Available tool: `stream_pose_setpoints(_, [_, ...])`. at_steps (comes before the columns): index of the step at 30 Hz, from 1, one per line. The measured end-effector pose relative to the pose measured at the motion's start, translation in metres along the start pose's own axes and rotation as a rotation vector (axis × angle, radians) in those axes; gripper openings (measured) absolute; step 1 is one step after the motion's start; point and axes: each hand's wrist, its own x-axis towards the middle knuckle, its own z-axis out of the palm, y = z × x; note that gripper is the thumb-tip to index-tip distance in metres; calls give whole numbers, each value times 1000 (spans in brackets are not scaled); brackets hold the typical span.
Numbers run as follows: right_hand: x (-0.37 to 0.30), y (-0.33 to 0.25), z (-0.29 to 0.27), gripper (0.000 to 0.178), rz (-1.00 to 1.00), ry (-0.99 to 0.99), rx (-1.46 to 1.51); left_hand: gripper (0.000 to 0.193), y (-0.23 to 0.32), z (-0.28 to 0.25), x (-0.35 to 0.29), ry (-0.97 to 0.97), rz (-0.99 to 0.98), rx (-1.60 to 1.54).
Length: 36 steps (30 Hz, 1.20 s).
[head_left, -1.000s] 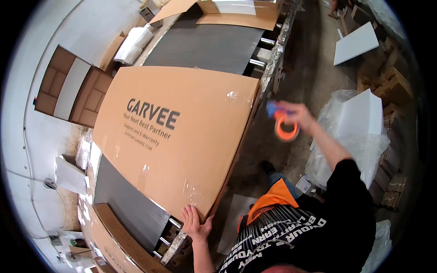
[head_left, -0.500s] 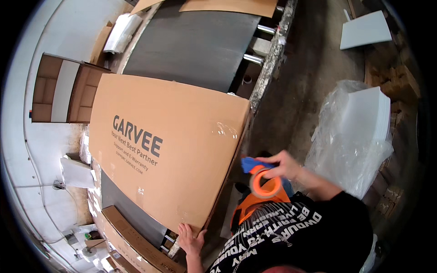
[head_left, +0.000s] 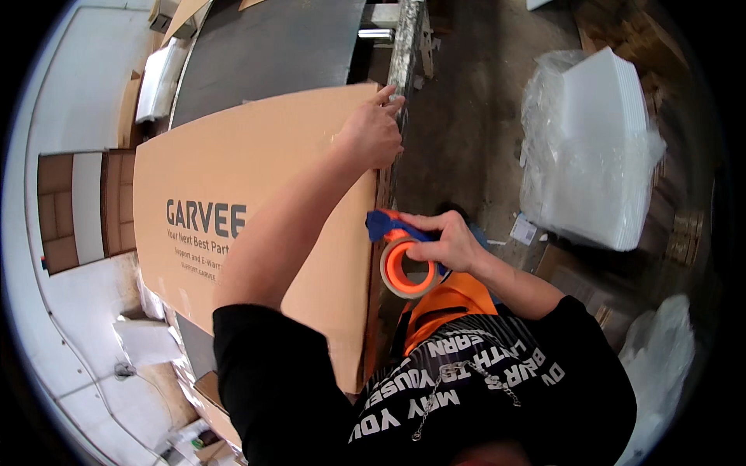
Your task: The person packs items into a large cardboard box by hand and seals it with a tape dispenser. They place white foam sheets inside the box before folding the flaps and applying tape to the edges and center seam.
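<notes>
Head view: the left hand reaches across the large flat cardboard carton, which lies on a dark conveyor belt, its fingers curled over the carton's far right corner and pressing there, apparently to steady the box at its edge. The right hand is wrapped fully around the blue handle of an orange tape dispenser, held just beside the carton's right edge near the person's chest, roll facing the box. To the right, a stack of white foam sheets in clear plastic sits on the floor.
</notes>
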Motion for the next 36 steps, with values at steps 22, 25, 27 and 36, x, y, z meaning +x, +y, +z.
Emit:
stream_pose_setpoints(22, [-254, 163, 320, 62, -177, 251, -605, 35, 334, 30, -294, 246, 248, -403])
stream_pose_setpoints(25, [-258, 183, 333, 60, -312, 418, -646, 43, 336, 30, -293, 267, 227, -451])
stream_pose_setpoints(27, [-269, 184, 326, 59, -348, 388, -732, 64, 340, 35, -296, 312, 177, -450])
stream_pose_setpoints(36, [-250, 143, 332, 56, -165, 35, -959, 81, 354, 41, -304, 350, 93, -329])
